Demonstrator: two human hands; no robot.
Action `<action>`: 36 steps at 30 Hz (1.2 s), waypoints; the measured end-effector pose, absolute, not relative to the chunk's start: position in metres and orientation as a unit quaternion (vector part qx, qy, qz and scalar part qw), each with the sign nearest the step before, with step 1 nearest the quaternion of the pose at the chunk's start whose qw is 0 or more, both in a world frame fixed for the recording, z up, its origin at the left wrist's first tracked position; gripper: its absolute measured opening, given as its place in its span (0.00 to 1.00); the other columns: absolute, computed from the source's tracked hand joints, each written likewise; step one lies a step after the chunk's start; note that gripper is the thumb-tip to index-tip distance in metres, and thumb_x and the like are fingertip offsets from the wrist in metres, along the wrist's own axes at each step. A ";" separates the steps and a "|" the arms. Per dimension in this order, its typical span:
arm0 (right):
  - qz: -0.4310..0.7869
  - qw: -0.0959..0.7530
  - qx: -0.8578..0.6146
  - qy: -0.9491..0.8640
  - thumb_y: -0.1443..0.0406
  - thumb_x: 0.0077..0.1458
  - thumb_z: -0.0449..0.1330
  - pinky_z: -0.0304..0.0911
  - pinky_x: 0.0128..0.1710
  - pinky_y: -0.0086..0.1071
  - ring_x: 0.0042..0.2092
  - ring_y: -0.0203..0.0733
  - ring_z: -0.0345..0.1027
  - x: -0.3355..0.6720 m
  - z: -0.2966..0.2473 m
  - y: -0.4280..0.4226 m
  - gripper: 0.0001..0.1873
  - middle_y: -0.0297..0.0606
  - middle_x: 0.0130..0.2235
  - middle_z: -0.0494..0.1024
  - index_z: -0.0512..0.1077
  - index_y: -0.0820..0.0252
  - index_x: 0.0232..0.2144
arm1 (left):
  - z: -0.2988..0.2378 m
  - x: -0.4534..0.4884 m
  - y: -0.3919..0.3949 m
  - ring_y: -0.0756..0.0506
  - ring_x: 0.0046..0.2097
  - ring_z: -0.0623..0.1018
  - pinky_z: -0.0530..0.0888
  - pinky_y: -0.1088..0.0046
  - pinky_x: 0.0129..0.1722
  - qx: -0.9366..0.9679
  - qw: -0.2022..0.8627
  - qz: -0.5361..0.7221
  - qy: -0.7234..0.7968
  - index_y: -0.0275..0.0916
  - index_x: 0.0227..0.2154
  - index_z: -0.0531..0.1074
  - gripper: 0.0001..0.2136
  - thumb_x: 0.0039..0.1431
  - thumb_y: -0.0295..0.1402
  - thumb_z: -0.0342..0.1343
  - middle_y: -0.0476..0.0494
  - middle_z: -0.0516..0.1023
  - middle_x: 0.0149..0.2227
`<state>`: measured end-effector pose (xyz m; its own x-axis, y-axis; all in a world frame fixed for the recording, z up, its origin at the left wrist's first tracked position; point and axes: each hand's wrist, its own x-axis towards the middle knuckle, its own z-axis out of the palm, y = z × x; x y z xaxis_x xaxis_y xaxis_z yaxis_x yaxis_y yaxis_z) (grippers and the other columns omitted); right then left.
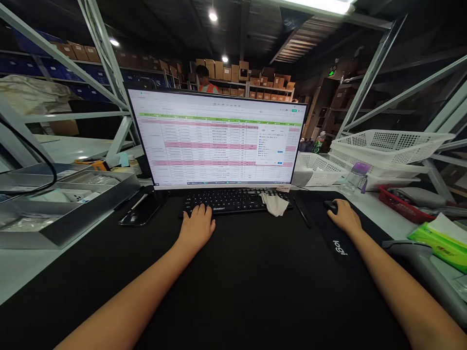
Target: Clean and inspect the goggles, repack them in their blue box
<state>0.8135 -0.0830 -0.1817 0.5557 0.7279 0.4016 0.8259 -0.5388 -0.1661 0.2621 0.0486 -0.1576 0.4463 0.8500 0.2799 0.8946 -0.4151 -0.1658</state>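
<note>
My left hand [197,227] lies flat with its fingers stretched onto the near left edge of a black keyboard [233,199]. Over on the right, my right hand [345,216] is curled over a black mouse [330,206] on the black desk mat [248,272]. A wide monitor [217,138] stands behind the keyboard and shows a spreadsheet with green and pink rows. A crumpled grey cloth [274,204] rests on the keyboard's right end.
A black phone [140,211] lies left of the keyboard, beside grey metal trays [54,209]. White baskets [386,146], a clear bottle [353,177], a red basket [401,204] and a green tissue pack [441,245] sit right. A person [204,80] stands behind the monitor among box shelves.
</note>
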 end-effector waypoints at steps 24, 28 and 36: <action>-0.143 0.165 -0.864 -0.453 0.55 0.64 0.56 0.69 0.59 0.48 0.60 0.58 0.73 0.818 -0.184 -0.083 0.33 0.53 0.65 0.72 0.66 0.61 0.68 | -0.157 0.262 0.047 0.26 0.71 0.69 0.70 0.35 0.66 -0.838 0.142 -0.079 -0.521 0.27 0.67 0.68 0.24 0.74 0.33 0.46 0.20 0.68 0.70; -0.140 0.161 -0.873 -0.438 0.55 0.64 0.56 0.70 0.57 0.46 0.58 0.57 0.74 0.814 -0.180 -0.083 0.28 0.53 0.63 0.73 0.69 0.61 0.62 | -0.156 0.262 0.046 0.26 0.71 0.69 0.70 0.35 0.66 -0.838 0.144 -0.074 -0.521 0.25 0.67 0.68 0.24 0.75 0.32 0.45 0.19 0.68 0.70; -0.140 0.171 -0.863 -0.454 0.55 0.65 0.56 0.69 0.60 0.47 0.61 0.58 0.73 0.824 -0.187 -0.081 0.29 0.51 0.65 0.72 0.72 0.60 0.63 | -0.155 0.263 0.047 0.26 0.71 0.69 0.70 0.35 0.66 -0.837 0.142 -0.071 -0.524 0.26 0.68 0.67 0.25 0.75 0.33 0.46 0.19 0.68 0.70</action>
<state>0.8235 -0.0805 -0.1871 0.5486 0.7358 0.3972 0.8315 -0.5298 -0.1669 0.2634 0.0466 -0.1551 0.4409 0.8568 0.2675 0.8971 -0.4109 -0.1623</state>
